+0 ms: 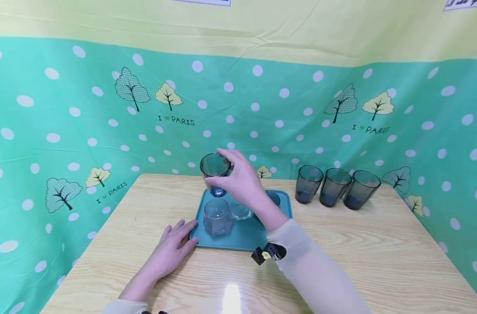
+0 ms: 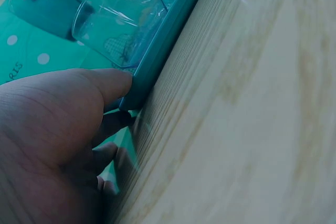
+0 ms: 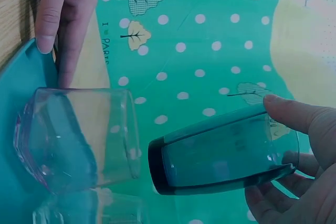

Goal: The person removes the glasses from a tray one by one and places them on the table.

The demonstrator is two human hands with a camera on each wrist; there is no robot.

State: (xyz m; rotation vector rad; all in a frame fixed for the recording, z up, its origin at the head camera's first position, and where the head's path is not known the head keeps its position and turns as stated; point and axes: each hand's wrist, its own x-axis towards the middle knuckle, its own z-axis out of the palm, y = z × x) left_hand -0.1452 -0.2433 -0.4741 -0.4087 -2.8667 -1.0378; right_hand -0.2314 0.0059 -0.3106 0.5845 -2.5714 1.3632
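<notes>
Right grip (image 1: pixel 242 178) clamped on the blue tumbler (image 3: pixel 223 153), left grip (image 1: pixel 173 250) apart, we risk its smooth sides slipping free onto the tray's (image 1: pixel 244 239) far-left corner!

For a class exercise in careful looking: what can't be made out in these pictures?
- Head: the dark tumbler on the tray is largely hidden by the right forearm.
- Head: the top-right printed panel is cut off by the top edge.
- Left wrist: the left hand partly hides its own fingers.
- Right wrist: the clear glass is cut off by the bottom edge.
</notes>
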